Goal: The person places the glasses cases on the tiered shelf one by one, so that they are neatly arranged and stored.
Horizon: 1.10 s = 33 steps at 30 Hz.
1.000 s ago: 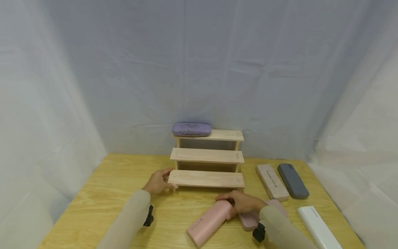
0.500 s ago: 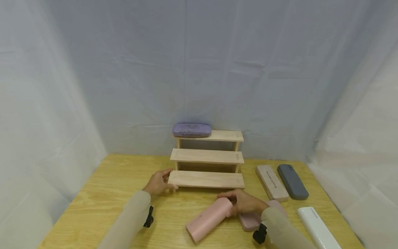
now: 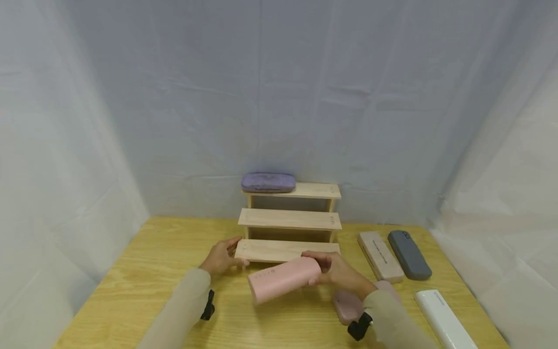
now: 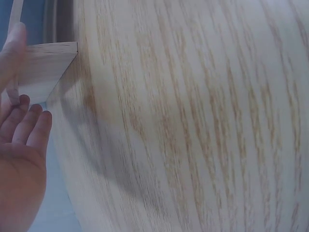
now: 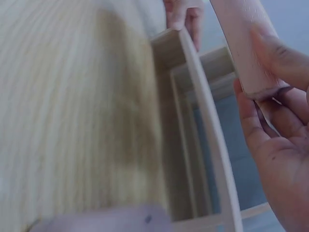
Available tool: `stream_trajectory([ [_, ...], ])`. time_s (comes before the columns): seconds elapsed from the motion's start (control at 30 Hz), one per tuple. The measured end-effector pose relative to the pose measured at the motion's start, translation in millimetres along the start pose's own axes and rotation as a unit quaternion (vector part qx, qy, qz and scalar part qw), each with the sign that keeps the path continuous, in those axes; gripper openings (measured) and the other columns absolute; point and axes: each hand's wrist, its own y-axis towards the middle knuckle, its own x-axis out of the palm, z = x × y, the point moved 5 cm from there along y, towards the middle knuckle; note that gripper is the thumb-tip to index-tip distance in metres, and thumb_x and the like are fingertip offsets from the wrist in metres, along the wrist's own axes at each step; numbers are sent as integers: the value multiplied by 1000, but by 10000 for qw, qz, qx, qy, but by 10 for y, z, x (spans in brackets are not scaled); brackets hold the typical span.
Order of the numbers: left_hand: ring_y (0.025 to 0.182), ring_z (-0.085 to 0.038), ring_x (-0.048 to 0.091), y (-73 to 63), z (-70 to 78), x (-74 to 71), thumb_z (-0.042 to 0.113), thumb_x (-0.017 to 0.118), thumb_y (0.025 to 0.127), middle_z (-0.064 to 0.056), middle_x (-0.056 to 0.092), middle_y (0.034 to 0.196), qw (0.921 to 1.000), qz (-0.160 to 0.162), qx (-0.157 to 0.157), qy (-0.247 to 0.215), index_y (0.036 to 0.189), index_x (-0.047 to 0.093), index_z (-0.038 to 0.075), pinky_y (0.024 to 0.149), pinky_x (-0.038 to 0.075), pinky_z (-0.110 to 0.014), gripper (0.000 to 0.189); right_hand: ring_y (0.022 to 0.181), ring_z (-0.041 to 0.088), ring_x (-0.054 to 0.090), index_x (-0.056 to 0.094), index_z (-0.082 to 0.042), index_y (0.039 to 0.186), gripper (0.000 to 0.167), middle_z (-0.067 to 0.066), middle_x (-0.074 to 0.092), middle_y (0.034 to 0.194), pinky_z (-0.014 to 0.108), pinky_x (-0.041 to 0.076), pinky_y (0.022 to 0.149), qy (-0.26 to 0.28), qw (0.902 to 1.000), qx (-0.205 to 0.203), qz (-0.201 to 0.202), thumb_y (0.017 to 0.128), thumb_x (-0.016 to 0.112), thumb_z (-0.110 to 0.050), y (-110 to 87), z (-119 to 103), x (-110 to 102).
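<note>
My right hand (image 3: 337, 274) grips one end of a pink glasses case (image 3: 283, 279). The case is lifted and tilted in front of the bottom step of a three-step wooden display stand (image 3: 289, 218). In the right wrist view, the thumb presses one face of the pink case (image 5: 244, 43) while the fingers curl beneath its end. My left hand (image 3: 221, 257) holds the left end of the bottom step. Seen from the left wrist, its thumb and fingers lie on either side of the board (image 4: 46, 67). A purple glasses case (image 3: 268, 182) rests on the top step, at the left.
Right of the stand lie a beige case (image 3: 380, 257) with lettering, a dark grey case (image 3: 410, 254) and a white case (image 3: 445, 320). A mauve case (image 3: 348, 308) lies partly under my right forearm. Pale cloth (image 3: 279, 97) hangs behind the table (image 3: 165, 252).
My right hand has raised the pink glasses case off the table, toward the bottom step, and turned it closer to level with the step. The left hand has stayed put.
</note>
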Motion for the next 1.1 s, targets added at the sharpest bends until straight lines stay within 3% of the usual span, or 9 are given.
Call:
stream_trajectory([
  [0.33,132,-41,39,11,-18,-4,-7,73,79,-24,36,148,9998,99,-46,-167,145,34,-6,102,43,-43,76,110,19,60,50,-7,140,68,16,54,137,24,53,84,-116,9955,-72,938,80,80,-16,270,-215,-57],
  [0.57,134,-36,39,-13,9,1,10,84,71,-15,38,150,9989,155,-191,-391,146,40,5,104,42,-41,87,114,26,59,45,0,142,73,18,50,140,27,55,86,278,9911,-143,1296,79,80,-11,509,-357,-121],
  [0.7,133,-37,41,-25,23,3,11,83,73,-17,41,148,9991,134,-128,-393,146,40,4,103,43,-44,85,116,27,57,47,-4,142,70,17,48,142,29,56,84,396,9870,-7,1556,79,79,-9,648,-388,-170],
  [0.83,129,-40,44,-36,11,1,18,83,75,-19,41,147,9998,149,-109,-74,146,37,1,102,44,-48,86,115,23,58,51,-12,140,67,12,48,143,26,56,81,168,9825,155,1847,80,80,-13,774,-404,-218],
  [1.1,130,-41,43,-14,-7,14,19,83,75,-21,36,149,9999,127,14,44,146,36,-2,102,44,-47,87,107,19,60,53,-13,139,67,10,51,141,21,52,73,203,9728,310,2288,78,80,-9,952,-381,-262],
])
